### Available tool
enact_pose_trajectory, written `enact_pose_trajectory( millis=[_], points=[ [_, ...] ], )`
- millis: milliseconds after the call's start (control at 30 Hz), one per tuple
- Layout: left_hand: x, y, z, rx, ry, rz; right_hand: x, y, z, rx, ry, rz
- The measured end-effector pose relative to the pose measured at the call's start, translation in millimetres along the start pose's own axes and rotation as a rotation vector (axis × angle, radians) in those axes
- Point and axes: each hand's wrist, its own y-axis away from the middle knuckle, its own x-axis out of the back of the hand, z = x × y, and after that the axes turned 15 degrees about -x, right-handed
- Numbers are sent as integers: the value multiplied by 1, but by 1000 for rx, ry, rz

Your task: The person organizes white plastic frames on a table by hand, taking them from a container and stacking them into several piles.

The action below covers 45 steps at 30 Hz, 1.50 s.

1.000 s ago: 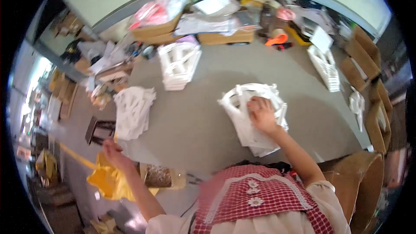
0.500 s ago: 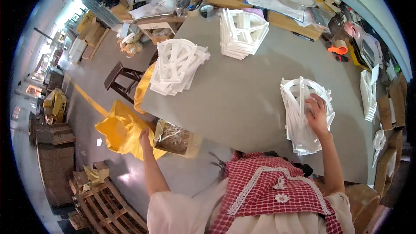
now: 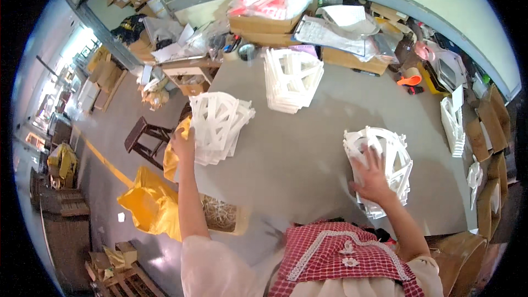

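At the right of the table lies a stack of white lattice frames (image 3: 397,171), arched at the far end. My right hand (image 3: 374,179) rests over its left side, fingers spread, gripping nothing. My left hand (image 3: 183,140) is at the table's left edge, against yellow sheeting (image 3: 170,159) and just left of another stack of white frames (image 3: 220,124). Its fingers are partly hidden, so whether they close on anything cannot be made out. A third stack of white frames (image 3: 293,80) sits toward the back middle.
A yellow bag (image 3: 151,203) and a box of thin pale scraps (image 3: 220,214) stand below the left edge, near a dark wooden stool (image 3: 146,137). Along the back are cardboard boxes (image 3: 352,60) and an orange tape dispenser (image 3: 410,79). More white pieces (image 3: 454,126) lie far right.
My left hand has moved away from me, from above the yellow bag up beside the left stack. My right hand has shifted to the near left of its stack, fingers spreading. The view has tilted up.
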Motion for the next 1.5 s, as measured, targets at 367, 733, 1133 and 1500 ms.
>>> enact_pose_trajectory(
  millis=[367,733,1133,1500],
  points=[
    [31,3,82,241,663,-426,-22,5,30,-211,335,71],
    [36,156,218,127,652,-410,-78,-27,-71,-228,-1347,-742],
    [62,243,288,275,1145,-289,-34,-4,-62,-84,-1402,-463],
    [35,232,286,-293,616,-112,-20,-2,18,-280,-1620,-526]
  ],
)
